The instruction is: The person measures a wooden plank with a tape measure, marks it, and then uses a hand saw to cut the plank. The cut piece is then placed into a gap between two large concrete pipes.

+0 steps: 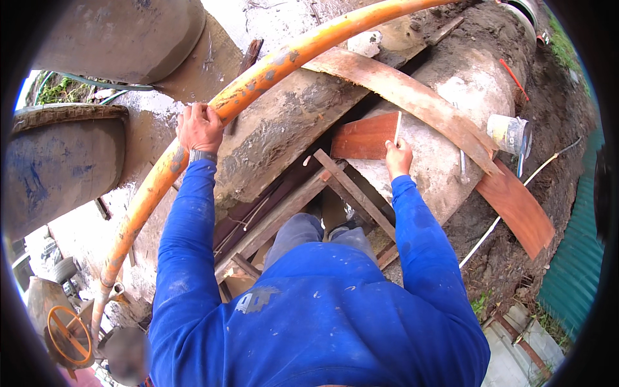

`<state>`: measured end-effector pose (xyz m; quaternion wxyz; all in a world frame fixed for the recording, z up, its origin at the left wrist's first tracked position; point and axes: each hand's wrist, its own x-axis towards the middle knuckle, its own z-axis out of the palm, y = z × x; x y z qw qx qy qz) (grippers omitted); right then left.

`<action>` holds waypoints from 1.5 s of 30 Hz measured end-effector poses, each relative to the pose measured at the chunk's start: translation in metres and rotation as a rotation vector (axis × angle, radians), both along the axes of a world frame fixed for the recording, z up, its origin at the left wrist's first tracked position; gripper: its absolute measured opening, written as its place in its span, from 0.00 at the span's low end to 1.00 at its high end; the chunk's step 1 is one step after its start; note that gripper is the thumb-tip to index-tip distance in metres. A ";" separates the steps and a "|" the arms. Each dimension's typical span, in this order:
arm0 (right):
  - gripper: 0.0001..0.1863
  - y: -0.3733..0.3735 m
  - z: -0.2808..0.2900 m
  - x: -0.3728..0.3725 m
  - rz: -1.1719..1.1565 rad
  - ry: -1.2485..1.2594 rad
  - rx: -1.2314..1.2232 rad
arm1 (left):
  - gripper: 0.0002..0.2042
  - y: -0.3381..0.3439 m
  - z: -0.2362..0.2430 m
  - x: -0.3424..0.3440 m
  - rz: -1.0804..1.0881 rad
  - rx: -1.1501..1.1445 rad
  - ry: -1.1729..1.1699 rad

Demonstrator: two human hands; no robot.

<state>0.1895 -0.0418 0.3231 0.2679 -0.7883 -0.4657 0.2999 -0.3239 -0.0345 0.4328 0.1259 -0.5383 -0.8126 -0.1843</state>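
My left hand (200,132) is closed over a long orange pipe (271,71) with worn, grey-spotted paint, which curves across the view from lower left to the top. A flat reddish-brown wooden board (366,137) is in my right hand (399,158), gripped at its right edge between thumb and fingers. The board is tilted over a gap beside a rough concrete ledge (445,148). Below it, a frame of wooden bars (354,193) stands around my legs, its lower part hidden by my body.
A long plank (412,97) lies across the concrete at right, near a stained white bucket (508,135) and a red rod (514,79). Large grey drums (71,155) stand at left. An orange wheel (69,335) and a blurred person (126,355) are at lower left. Green corrugated sheeting (574,277) borders the right.
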 end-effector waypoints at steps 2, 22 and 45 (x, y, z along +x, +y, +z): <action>0.16 -0.002 -0.010 -0.006 -0.022 0.034 -0.042 | 0.08 -0.001 -0.002 -0.002 0.008 -0.010 0.010; 0.14 0.009 -0.132 -0.021 0.110 0.062 -0.070 | 0.09 0.005 -0.020 -0.012 0.042 -0.021 0.137; 0.14 0.025 -0.175 -0.067 0.371 -0.137 -0.295 | 0.14 0.003 -0.034 -0.028 0.038 -0.074 0.217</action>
